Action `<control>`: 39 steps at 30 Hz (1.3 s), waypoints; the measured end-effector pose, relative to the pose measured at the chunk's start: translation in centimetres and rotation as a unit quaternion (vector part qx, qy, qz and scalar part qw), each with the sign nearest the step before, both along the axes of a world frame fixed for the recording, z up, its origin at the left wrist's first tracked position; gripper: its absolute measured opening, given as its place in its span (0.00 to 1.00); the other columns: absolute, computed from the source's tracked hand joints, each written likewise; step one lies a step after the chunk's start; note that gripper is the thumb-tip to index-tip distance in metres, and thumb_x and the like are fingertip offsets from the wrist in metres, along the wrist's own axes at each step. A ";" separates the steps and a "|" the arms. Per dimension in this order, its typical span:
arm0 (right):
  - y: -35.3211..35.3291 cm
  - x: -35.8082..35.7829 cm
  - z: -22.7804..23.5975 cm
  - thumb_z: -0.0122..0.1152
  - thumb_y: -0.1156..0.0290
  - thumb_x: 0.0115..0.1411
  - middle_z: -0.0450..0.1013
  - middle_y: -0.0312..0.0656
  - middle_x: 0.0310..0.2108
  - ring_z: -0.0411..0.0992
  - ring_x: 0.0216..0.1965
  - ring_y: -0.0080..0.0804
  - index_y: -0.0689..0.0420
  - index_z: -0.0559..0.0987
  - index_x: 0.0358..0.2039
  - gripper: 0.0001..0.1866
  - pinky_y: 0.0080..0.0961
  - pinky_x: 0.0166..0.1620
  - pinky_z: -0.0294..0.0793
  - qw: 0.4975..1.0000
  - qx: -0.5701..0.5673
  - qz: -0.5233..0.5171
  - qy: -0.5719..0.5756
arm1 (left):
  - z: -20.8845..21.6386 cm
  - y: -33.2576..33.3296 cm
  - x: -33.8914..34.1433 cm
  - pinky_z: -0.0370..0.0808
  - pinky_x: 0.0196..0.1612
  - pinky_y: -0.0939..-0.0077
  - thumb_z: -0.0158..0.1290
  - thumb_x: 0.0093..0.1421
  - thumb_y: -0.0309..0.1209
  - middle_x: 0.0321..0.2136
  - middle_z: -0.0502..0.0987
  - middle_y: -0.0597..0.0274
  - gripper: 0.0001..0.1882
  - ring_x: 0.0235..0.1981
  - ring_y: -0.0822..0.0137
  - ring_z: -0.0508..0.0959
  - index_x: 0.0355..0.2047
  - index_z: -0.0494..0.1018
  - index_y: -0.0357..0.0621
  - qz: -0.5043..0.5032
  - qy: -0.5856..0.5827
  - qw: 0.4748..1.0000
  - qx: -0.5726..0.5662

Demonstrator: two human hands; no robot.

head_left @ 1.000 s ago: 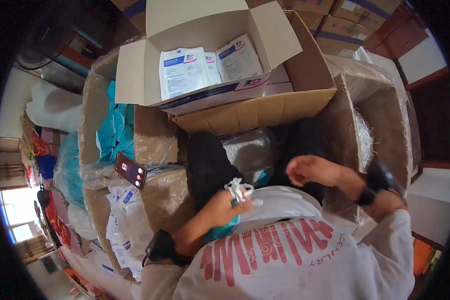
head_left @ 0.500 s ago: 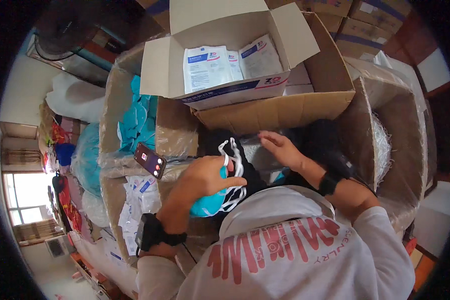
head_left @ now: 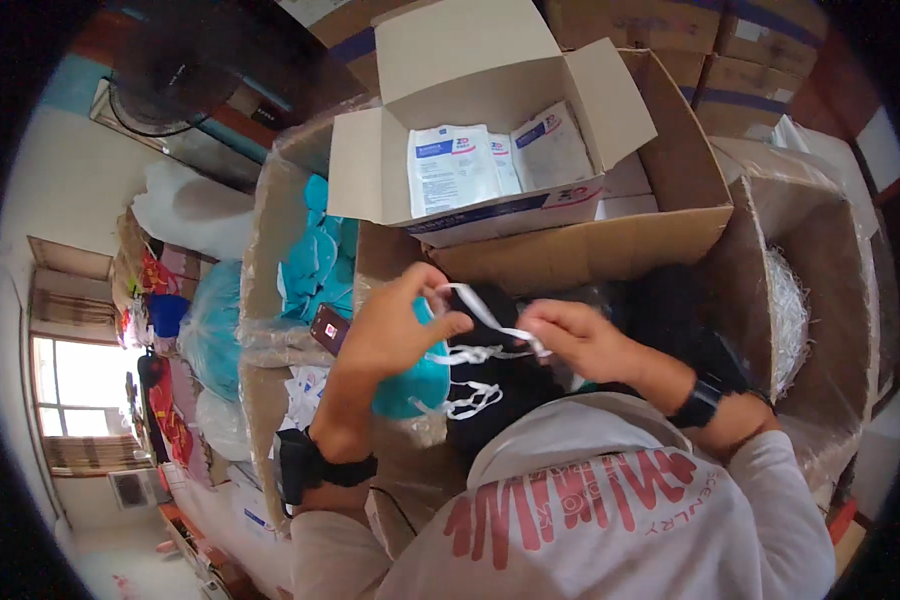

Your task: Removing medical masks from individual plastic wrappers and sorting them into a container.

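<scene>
Mask (head_left: 410, 390), teal and cup-shaped, sits near the lap (head_left: 518, 380) in the left hand's clasping grip (head_left: 385, 325) while the right hand (head_left: 578, 342) pinches a white strap (head_left: 478, 307), apparently to separate it from loops (head_left: 475, 402) dangling below.

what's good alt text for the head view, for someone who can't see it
A person's left hand holds a teal mask while the right hand grips one of its white straps. Beyond them, an open carton holds white packets, and a box to the left holds more teal masks.
</scene>
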State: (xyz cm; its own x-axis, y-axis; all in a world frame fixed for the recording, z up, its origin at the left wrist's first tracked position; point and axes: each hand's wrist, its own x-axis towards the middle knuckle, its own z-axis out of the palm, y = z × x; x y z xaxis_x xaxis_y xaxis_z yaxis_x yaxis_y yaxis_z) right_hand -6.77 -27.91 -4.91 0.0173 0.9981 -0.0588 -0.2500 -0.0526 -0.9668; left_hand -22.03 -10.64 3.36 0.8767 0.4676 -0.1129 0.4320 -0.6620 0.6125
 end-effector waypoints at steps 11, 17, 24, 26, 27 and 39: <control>1.1 2.3 3.9 0.58 0.60 0.54 0.55 0.50 0.55 0.55 0.57 0.37 0.63 0.57 0.56 0.35 0.32 0.57 0.53 0.912 0.231 -0.079 -0.329 | 2.6 -0.2 0.6 0.67 0.29 0.82 0.56 0.48 0.52 0.20 0.71 0.67 0.27 0.24 0.77 0.70 0.36 0.69 0.40 -0.061 -0.204 0.973 -0.094; 3.1 -0.8 5.2 0.52 0.63 0.57 0.67 0.52 0.38 0.68 0.37 0.46 0.63 0.69 0.38 0.16 0.34 0.41 0.65 0.977 0.048 0.140 -0.150 | 1.9 -0.4 2.3 0.66 0.26 0.81 0.54 0.53 0.42 0.17 0.70 0.65 0.17 0.22 0.76 0.70 0.24 0.71 0.38 0.016 -0.251 0.968 0.000; 4.5 -1.4 5.9 0.46 0.70 0.59 0.68 0.46 0.32 0.65 0.39 0.42 0.62 0.70 0.28 0.08 0.38 0.47 0.61 0.849 0.386 -0.122 -0.339 | -7.3 -0.4 3.8 0.62 0.21 0.78 0.46 0.59 0.39 0.14 0.68 0.59 0.17 0.18 0.74 0.67 0.20 0.69 0.38 0.136 -0.300 0.918 0.219; 5.4 -1.6 6.9 0.46 0.73 0.58 0.67 0.46 0.26 0.66 0.34 0.44 0.63 0.68 0.23 0.09 0.37 0.43 0.63 0.877 0.401 -0.105 -0.244 | -7.5 -0.5 5.0 0.61 0.21 0.77 0.41 0.61 0.43 0.13 0.66 0.59 0.22 0.17 0.72 0.64 0.18 0.67 0.39 0.197 -0.315 0.920 0.128; 5.6 -1.6 7.5 0.46 0.73 0.58 0.66 0.46 0.25 0.65 0.32 0.44 0.63 0.68 0.23 0.09 0.37 0.41 0.63 0.880 0.389 -0.094 -0.256 | -7.1 -0.6 5.7 0.61 0.21 0.76 0.39 0.62 0.44 0.12 0.65 0.59 0.24 0.16 0.71 0.63 0.16 0.66 0.39 0.227 -0.325 0.914 0.085; 6.8 -0.2 13.1 0.54 0.76 0.51 0.62 0.43 0.19 0.62 0.23 0.42 0.60 0.66 0.18 0.08 0.33 0.31 0.61 0.752 0.497 -0.150 -0.406 | 3.8 2.5 10.5 0.64 0.23 0.67 0.37 0.62 0.45 0.12 0.70 0.55 0.27 0.15 0.64 0.66 0.17 0.70 0.36 0.142 -0.368 0.918 0.023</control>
State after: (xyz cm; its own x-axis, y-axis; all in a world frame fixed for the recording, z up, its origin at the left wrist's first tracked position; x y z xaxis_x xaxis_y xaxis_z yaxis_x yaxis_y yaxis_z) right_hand -6.97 -21.14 8.15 -0.1217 0.4866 0.8651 0.5871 0.7381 -0.3325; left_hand -11.49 -8.14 7.13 0.5489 0.6785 0.4881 0.0708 -0.6196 0.7817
